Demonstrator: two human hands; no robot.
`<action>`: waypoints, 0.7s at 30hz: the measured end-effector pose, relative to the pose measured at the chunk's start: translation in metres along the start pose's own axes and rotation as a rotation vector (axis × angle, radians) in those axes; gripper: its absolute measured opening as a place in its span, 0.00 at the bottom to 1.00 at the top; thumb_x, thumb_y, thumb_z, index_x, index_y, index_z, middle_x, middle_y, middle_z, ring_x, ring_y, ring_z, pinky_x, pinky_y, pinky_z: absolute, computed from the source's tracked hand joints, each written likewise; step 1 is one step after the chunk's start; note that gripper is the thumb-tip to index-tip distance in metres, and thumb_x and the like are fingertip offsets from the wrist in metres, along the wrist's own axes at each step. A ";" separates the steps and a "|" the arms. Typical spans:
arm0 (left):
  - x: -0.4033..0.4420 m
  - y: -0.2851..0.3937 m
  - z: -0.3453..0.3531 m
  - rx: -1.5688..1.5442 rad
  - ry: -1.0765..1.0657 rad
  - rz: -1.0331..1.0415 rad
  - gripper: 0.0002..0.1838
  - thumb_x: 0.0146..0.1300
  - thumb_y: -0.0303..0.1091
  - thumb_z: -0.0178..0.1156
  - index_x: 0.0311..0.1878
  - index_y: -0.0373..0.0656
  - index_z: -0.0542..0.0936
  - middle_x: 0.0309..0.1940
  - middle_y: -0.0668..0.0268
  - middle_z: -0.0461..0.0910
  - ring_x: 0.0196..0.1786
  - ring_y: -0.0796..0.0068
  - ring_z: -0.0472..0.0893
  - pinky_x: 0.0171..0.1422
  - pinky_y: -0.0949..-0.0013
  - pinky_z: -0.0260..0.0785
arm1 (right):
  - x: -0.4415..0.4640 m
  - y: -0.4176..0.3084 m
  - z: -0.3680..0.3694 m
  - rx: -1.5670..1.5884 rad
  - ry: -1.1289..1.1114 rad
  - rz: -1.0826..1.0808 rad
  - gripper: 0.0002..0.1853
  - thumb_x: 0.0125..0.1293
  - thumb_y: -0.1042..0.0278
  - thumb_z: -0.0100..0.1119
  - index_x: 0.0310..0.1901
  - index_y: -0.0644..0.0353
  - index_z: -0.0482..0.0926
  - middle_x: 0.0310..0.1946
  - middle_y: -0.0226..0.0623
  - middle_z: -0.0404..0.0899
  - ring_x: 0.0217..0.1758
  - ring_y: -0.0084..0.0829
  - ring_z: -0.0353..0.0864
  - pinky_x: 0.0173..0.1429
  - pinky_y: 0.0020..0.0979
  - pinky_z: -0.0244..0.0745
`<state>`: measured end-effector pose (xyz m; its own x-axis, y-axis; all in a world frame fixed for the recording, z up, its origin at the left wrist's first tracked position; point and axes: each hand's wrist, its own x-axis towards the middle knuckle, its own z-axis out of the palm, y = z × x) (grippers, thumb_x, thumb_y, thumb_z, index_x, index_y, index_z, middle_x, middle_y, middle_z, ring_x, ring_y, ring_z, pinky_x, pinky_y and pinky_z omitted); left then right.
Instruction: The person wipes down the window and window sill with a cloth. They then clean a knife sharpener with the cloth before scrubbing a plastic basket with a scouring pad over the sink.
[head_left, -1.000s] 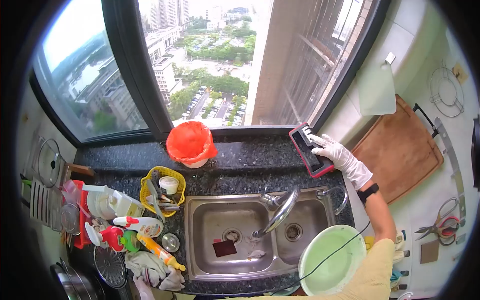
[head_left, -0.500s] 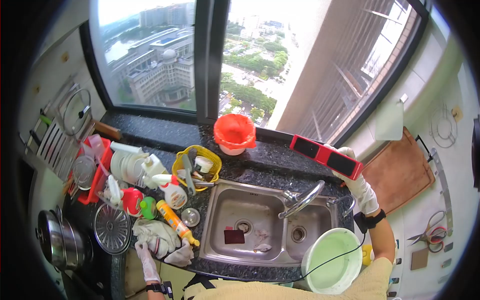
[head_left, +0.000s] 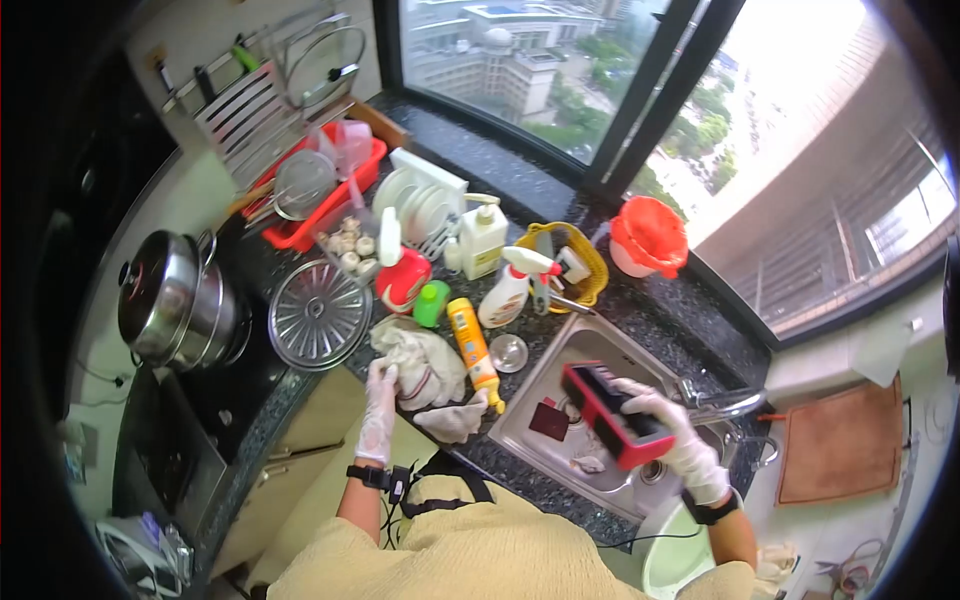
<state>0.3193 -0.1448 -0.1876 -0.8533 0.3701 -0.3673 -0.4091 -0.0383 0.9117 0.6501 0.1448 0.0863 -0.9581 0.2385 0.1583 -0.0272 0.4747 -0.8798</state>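
Observation:
My right hand (head_left: 668,430), in a white glove, grips a red rectangular box-like thing with black panels (head_left: 618,415); its exact kind is unclear. It hangs tilted above the double steel sink (head_left: 510,430). My left hand (head_left: 377,405), gloved too, has its fingers closed at the left edge of a crumpled whitish cloth (head_left: 425,362) on the counter. Beside the cloth lie an orange bottle with a yellow cap (head_left: 472,345) and a small glass-like lid (head_left: 508,353). A dark red flat piece (head_left: 549,421) rests in the sink's left basin.
Behind stand spray bottles (head_left: 505,295), a yellow basket (head_left: 597,270) and a red-lined bin (head_left: 648,238). A ribbed metal lid (head_left: 318,315) and a steel pot (head_left: 185,300) are at left. The faucet (head_left: 725,405) and a pale green bucket (head_left: 680,550) are near my right arm.
My view has turned left. My right hand has brought the red thing from beside the window sill to over the sink. My left hand stays at the cloth.

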 end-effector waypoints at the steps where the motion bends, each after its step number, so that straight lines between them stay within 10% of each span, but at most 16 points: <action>1: 0.001 0.000 -0.003 -0.021 -0.004 -0.035 0.07 0.69 0.32 0.55 0.49 0.48 0.74 0.43 0.71 0.76 0.43 0.78 0.75 0.45 0.71 0.72 | 0.009 0.010 0.023 0.055 -0.007 0.011 0.22 0.54 0.81 0.69 0.50 0.58 0.75 0.62 0.56 0.70 0.65 0.45 0.72 0.66 0.37 0.66; 12: -0.003 0.012 0.011 -0.030 -0.073 -0.160 0.05 0.70 0.33 0.51 0.47 0.50 0.72 0.43 0.65 0.76 0.44 0.70 0.76 0.49 0.60 0.72 | 0.139 0.135 0.251 -0.227 -0.258 -0.173 0.27 0.43 0.74 0.66 0.50 0.51 0.72 0.64 0.52 0.68 0.65 0.52 0.69 0.68 0.40 0.66; 21: 0.010 0.022 0.005 0.131 -0.174 -0.202 0.12 0.69 0.32 0.52 0.54 0.45 0.73 0.42 0.65 0.77 0.41 0.74 0.76 0.47 0.68 0.72 | 0.148 0.131 0.252 -0.456 -0.401 -0.304 0.30 0.37 0.67 0.72 0.46 0.49 0.70 0.56 0.48 0.68 0.52 0.48 0.73 0.61 0.41 0.67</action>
<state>0.3035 -0.1373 -0.1702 -0.6859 0.5125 -0.5166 -0.5100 0.1678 0.8436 0.4332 0.0289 -0.1186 -0.9608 -0.2529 0.1133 -0.2736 0.8015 -0.5317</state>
